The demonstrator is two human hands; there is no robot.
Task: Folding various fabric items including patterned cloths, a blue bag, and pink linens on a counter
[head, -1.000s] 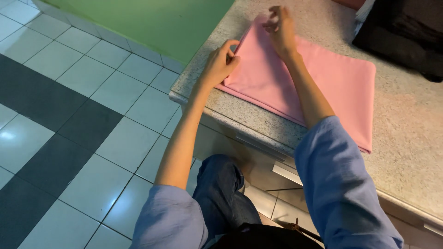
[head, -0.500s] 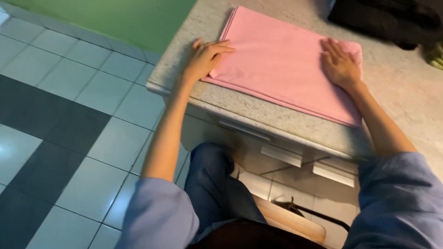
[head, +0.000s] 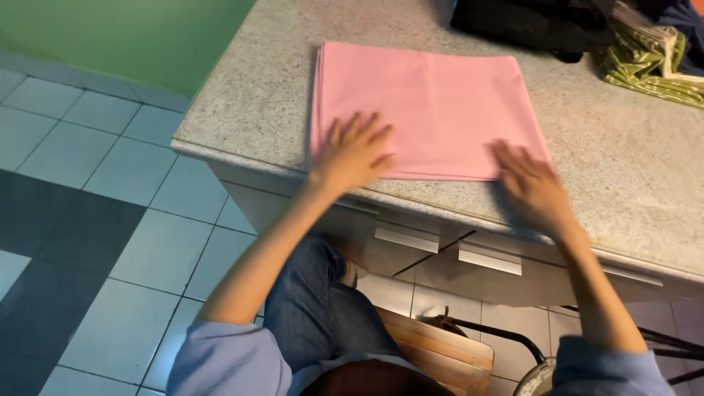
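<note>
On pink cloth [head: 433, 103], left hand [head: 352, 152] flat, right hand [head: 534, 185] flat

Single head cam, looks steeply down, close over counter [head: 279, 110] edge w/ both forearms in view.

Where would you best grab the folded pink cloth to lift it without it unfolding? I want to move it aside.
Probably by the near edge of the pink cloth, coming from the counter's front side. It lies flat and squared there, with the left hand and right hand already resting at its two near corners, fingers spread.
</note>
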